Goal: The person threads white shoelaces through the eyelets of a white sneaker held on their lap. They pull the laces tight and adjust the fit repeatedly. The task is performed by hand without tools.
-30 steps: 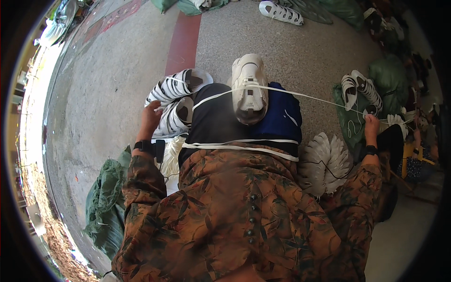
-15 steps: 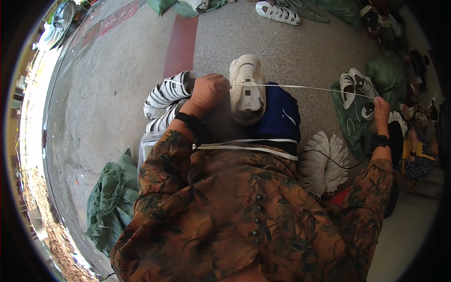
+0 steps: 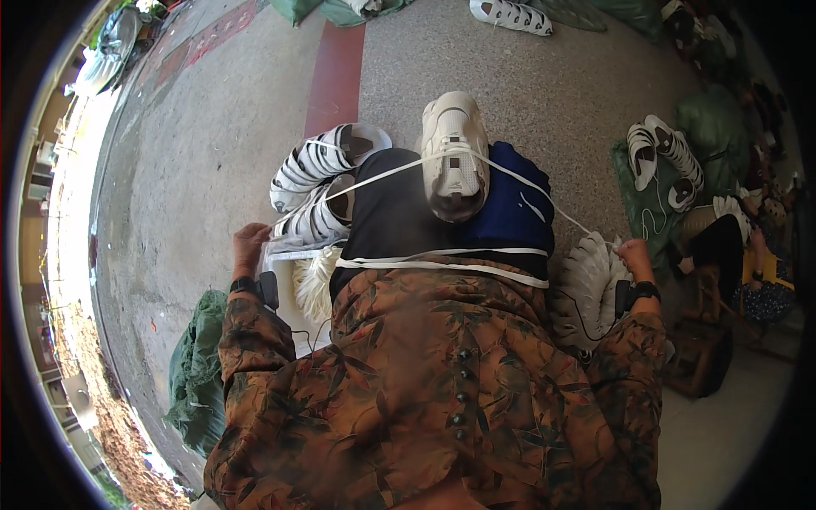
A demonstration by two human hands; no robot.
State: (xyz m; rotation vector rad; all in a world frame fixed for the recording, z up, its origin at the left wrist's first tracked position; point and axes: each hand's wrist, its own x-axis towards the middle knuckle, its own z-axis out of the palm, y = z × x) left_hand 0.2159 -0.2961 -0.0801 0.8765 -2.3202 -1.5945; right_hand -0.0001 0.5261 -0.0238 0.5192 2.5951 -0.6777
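Note:
A cream sneaker [image 3: 456, 174] rests across my lap, between a black-clad leg and a blue-clad one. A white shoelace [image 3: 374, 177] crosses over the middle of the sneaker and runs out to both sides. My left hand [image 3: 250, 244] pinches one end of it, left of a pile of nested white shoes [image 3: 308, 174] with dark stripes. Out on the right, my right hand [image 3: 632, 252] grips the other end, next to a stack of off-white shoe pieces [image 3: 585, 285]. Both lace sides stretch nearly straight.
A white bin [image 3: 297, 319] holding a bundle of cream laces [image 3: 316, 280] stands at my left. Green sacks [image 3: 197, 374] lie beyond it. Striped shoes [image 3: 663, 157] sit on green sacking at the right, near another person [image 3: 722, 251]. More shoes [image 3: 512, 15] lie at the far edge.
My left hand has moved from beside the sneaker out to the lower left, drawing a lace end along. My right hand has come lower and nearer in, shortening the right strand.

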